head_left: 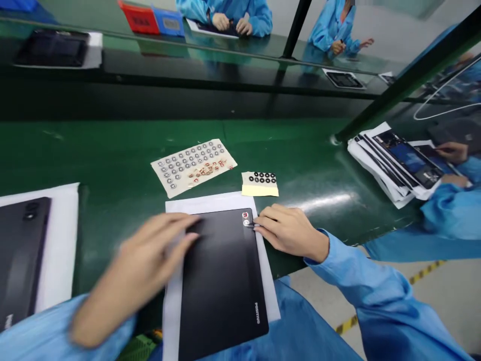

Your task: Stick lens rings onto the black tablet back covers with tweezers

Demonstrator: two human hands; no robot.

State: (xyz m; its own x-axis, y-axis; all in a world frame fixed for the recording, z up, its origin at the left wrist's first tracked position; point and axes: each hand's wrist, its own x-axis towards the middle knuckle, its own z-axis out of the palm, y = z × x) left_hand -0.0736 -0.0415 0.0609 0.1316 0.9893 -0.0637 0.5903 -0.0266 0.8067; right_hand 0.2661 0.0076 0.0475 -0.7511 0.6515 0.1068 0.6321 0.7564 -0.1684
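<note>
Black tablet (223, 291) is lying with its printed POSITIVO side up on a white sheet (210, 203), which is sitting on the green surface (112, 150); the sheet is probably serving as a clean pad under the glossy face. The left hand (150, 255) is blurred by motion and is spreading open over the tablet's left edge, apparently steadying it, though contact cannot be confirmed. The right hand (291, 233) is resting beside the tablet's upper right corner, its fingers drawing together at a small round disc (246, 223) just below a small red-marked label (245, 215). A thin dark tip is showing at the fingertips, but whether it is being gripped cannot be told.

Sticker sheet (193, 168), carrying rows of small rings and reddish pieces, is lying just above the tablet. Beside it, a yellow-backed strip of black rings (260, 183) is lying within easy reach, seemingly placed for short moves to the corner. A second dark tablet (22, 260) is resting on its own white sheet to the left. To the right, a co-worker's hands (451, 153) are working at a stack of printed sheets (398, 165).
</note>
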